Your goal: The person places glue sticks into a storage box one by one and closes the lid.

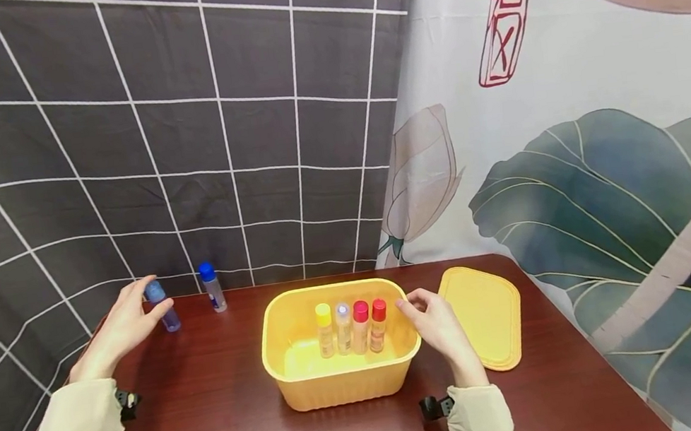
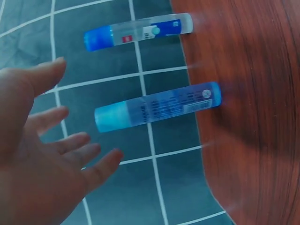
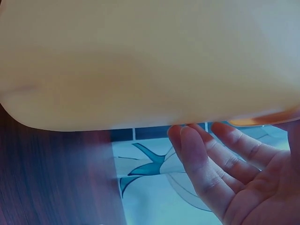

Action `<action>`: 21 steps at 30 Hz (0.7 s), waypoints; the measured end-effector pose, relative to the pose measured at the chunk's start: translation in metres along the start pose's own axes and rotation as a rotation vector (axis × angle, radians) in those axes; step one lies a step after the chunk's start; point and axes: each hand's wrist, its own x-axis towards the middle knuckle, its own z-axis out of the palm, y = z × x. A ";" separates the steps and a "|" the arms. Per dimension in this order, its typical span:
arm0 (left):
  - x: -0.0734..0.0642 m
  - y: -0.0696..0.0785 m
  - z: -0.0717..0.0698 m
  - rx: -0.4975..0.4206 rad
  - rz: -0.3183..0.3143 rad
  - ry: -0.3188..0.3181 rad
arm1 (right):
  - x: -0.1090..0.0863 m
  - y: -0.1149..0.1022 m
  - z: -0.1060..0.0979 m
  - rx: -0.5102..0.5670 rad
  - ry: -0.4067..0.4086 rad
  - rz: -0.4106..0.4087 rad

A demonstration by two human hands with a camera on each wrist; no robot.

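Note:
My left hand [image 1: 123,320] reaches around a blue glue tube [image 1: 164,306] at the table's back left. In the left wrist view its fingers are spread, with a gap to the tube's light-blue cap [image 2: 112,116]. A clear glue tube [image 1: 213,287] with a dark blue cap stands upright to the right. My right hand [image 1: 434,319] holds the right rim of a yellow plastic basket [image 1: 314,393], thumb over the rim and fingers outside. Inside stand several capped tubes: yellow [image 1: 325,328], pale lilac [image 1: 343,328], magenta [image 1: 361,326] and red [image 1: 378,324].
A yellow lid [image 1: 484,317] lies flat on the brown table [image 1: 215,415], right of the basket. Behind the table hangs a dark grid cloth [image 1: 176,135]; a white cloth [image 1: 430,56] with plant drawings hangs at the right.

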 end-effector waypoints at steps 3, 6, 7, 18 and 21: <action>0.004 -0.003 0.001 -0.003 -0.033 0.026 | 0.000 -0.001 0.000 -0.005 -0.005 0.008; 0.009 -0.003 0.002 -0.001 -0.085 0.037 | -0.001 -0.001 0.000 -0.002 -0.008 0.010; 0.011 -0.002 0.002 -0.005 -0.104 0.040 | -0.001 -0.001 0.000 0.003 -0.007 0.011; 0.024 -0.001 0.008 -0.076 -0.314 0.046 | -0.001 0.000 -0.001 0.009 -0.009 0.030; 0.023 -0.005 0.008 -0.083 -0.344 0.035 | -0.001 -0.001 0.000 0.009 -0.007 0.029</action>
